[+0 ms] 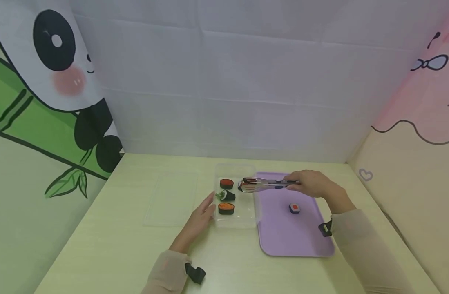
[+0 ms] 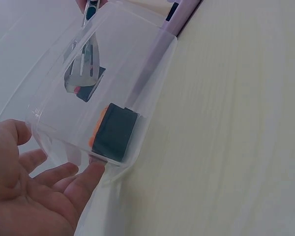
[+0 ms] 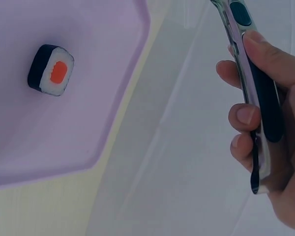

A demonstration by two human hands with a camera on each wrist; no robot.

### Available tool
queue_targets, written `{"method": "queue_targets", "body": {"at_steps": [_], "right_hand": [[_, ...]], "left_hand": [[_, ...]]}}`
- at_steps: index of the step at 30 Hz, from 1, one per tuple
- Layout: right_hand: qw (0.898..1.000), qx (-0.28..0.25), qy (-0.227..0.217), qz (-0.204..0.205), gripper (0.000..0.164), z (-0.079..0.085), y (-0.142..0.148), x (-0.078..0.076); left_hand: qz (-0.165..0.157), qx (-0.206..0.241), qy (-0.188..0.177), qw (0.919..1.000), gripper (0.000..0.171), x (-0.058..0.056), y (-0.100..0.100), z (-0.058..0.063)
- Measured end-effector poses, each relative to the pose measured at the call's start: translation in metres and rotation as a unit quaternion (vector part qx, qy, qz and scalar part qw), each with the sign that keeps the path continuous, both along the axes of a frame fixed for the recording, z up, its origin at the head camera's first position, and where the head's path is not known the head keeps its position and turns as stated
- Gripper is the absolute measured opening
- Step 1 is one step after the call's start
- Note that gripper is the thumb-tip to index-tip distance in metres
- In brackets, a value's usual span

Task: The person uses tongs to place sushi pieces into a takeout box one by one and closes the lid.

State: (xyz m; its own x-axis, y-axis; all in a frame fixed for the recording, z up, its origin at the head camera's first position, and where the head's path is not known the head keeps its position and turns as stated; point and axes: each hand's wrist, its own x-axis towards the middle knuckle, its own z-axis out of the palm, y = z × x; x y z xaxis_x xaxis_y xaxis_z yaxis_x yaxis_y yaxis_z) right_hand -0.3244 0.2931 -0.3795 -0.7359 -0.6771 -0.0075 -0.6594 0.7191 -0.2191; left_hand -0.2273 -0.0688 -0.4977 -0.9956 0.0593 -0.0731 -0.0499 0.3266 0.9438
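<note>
My right hand (image 1: 312,184) grips metal tongs (image 1: 270,183) with dark handle insets. Their tips reach over the clear plastic container (image 1: 242,220), beside a dark-wrapped piece (image 2: 91,87) with a bit of red showing. Inside, along the left side, are a red-topped sushi (image 1: 226,183), a cone-shaped hand roll (image 1: 228,195) with green at its end, and an orange-topped sushi (image 1: 226,208). My left hand (image 1: 199,222) touches the container's left wall, fingers spread along it in the left wrist view. A sushi roll (image 1: 294,208) with an orange-red centre lies on the purple tray (image 1: 287,241).
A flat clear lid (image 1: 170,200) lies on the pale table (image 1: 110,245), left of the container. The purple tray stands right up against the container's right side. A grey-white curtain (image 1: 228,102) rises behind the table, with cartoon-printed sheets at both sides.
</note>
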Motion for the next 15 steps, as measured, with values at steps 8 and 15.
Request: {"method": "queue_targets", "body": {"at_steps": [8,15], "right_hand": [[1.000,0.015,0.011,0.001,0.033,0.0006,-0.0043,0.0011],[0.999,0.029,0.004,-0.022,0.038,0.0085,-0.0026,0.0068]], "left_hand": [[-0.001,0.008,0.002,1.0000,0.053,0.0006,-0.0034,-0.0006],[-0.004,0.009,-0.001,1.0000,0.053,0.0015,-0.0045,-0.0004]]}}
